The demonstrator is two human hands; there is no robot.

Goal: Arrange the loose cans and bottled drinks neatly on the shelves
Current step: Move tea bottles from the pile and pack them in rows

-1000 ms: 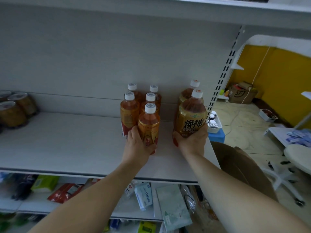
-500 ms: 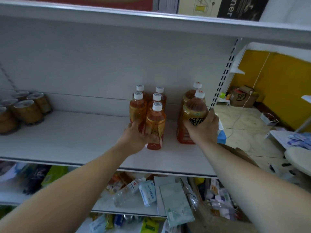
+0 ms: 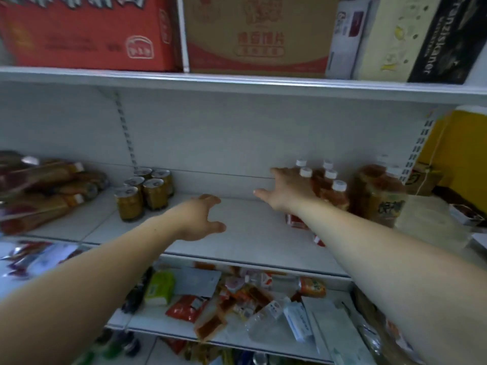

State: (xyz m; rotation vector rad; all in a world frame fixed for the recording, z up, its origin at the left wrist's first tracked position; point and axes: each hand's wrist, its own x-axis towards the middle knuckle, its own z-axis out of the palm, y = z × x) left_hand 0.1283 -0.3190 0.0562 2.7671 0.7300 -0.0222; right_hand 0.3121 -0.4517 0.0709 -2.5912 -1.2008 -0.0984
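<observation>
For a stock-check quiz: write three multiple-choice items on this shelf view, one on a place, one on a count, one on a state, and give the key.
1. The red cardboard carton stands:
A) on the white upper shelf, left of the brown cardboard carton
B) on the lowest shelf
C) on the floor

2. White caps showing in the group of small amber plastic bottles:
A) two
B) five
C) nine

3. The left hand is:
A) gripping a can
B) open, holding nothing
C) pinching a bottle cap

Key:
1 A, it sits on the upper board right beside the brown carton.
2 B, five caps can be counted.
3 B, its fingers are spread over the white middle shelf with nothing in them.
</observation>
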